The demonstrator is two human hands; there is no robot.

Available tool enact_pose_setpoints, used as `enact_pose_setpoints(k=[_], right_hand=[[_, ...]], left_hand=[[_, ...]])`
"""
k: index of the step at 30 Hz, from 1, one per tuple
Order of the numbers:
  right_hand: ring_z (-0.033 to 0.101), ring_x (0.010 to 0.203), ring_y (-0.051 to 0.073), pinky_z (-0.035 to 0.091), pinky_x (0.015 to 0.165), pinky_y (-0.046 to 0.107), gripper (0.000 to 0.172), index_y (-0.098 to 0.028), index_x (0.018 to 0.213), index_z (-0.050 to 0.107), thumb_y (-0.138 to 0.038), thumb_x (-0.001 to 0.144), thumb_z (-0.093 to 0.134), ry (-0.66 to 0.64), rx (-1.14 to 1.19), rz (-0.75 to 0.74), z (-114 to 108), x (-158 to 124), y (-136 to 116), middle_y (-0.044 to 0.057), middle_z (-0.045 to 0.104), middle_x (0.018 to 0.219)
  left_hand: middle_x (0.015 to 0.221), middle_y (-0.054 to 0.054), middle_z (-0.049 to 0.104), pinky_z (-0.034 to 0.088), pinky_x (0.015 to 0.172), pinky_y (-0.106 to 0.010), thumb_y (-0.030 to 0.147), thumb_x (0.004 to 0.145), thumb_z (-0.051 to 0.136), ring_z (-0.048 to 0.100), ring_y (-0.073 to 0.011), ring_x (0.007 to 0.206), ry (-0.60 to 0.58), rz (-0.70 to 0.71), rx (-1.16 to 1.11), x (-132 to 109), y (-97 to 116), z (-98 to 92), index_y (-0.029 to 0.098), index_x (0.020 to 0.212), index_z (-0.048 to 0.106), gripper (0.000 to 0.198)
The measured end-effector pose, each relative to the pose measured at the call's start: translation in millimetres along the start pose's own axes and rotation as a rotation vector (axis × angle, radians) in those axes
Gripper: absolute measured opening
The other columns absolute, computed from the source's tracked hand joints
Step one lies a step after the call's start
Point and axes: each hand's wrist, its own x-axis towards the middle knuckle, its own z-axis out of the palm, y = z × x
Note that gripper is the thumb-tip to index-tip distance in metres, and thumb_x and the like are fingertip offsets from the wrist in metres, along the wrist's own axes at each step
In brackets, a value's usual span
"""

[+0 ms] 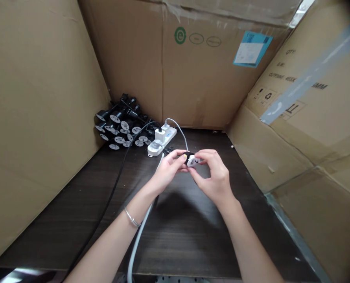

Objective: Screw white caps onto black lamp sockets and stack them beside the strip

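Observation:
Above the middle of the table, my left hand [172, 165] is closed around a small black round part [188, 155], mostly hidden by the fingers. At its right side is a white disc-like piece [193, 160] with small dark spots, pinched at the edge between the thumb and fingers of my right hand [214, 173]. The white piece touches the black part; I cannot tell whether they are joined. Behind my left hand stands a white power strip [171, 135] with a white adapter [160, 135] and other plugs in it.
A pile of black parts with white round ends [119, 139] lies at the back left of the dark wooden table [186, 236]. A black cable [116, 184] and a thick white cable [142, 226] run towards the front. Cardboard walls [192, 86] enclose the back and both sides.

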Motion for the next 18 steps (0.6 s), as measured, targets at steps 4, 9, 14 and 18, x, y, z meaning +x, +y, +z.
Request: enact_pose_setpoints(k=[4,9,14,18], right_hand=[[0.053,0.084,0.015,0.049,0.07,0.028,0.027,-0.018,0.095,0.051,-0.011,0.071,0.061,0.016,-0.003,0.01,-2.1,0.8,-1.2,0.004,0.054,0.091],[0.052,0.077,0.013,0.048,0.065,0.027,0.032,-0.017,0.1,0.051,-0.013,0.07,0.062,0.027,0.157,0.138,-5.1,2.3,-3.6,0.004,0.052,0.09],[0.05,0.074,0.013,0.046,0.064,0.027,0.032,-0.017,0.097,0.054,-0.013,0.067,0.064,0.063,0.115,0.075,-3.5,0.3,-7.0,0.004,0.053,0.088],[0.053,0.078,0.014,0.047,0.068,0.028,0.031,-0.018,0.097,0.054,-0.016,0.068,0.064,0.096,0.329,0.239,1.9,-1.3,-8.6,0.004,0.053,0.091]], left_hand=[[0.086,-0.005,0.063,0.048,0.076,-0.027,0.03,0.074,0.064,0.063,-0.0123,0.073,-0.02,-0.008,-0.038,-1.4,1.3,-1.3,0.014,0.101,0.052,0.034],[0.093,-0.004,0.062,0.049,0.071,-0.023,0.023,0.073,0.065,0.062,-0.0098,0.073,-0.014,0.024,-0.094,-2.5,2.0,-1.7,0.015,0.094,0.053,0.025],[0.093,-0.002,0.062,0.05,0.07,-0.021,0.015,0.069,0.068,0.062,-0.0099,0.077,0.007,0.05,-0.136,-2.0,1.9,-2.2,0.015,0.088,0.054,0.024],[0.097,-0.002,0.061,0.051,0.071,-0.023,0.014,0.068,0.069,0.062,-0.0103,0.079,0.032,0.055,-0.159,-1.6,2.6,-1.7,0.014,0.085,0.054,0.023]])
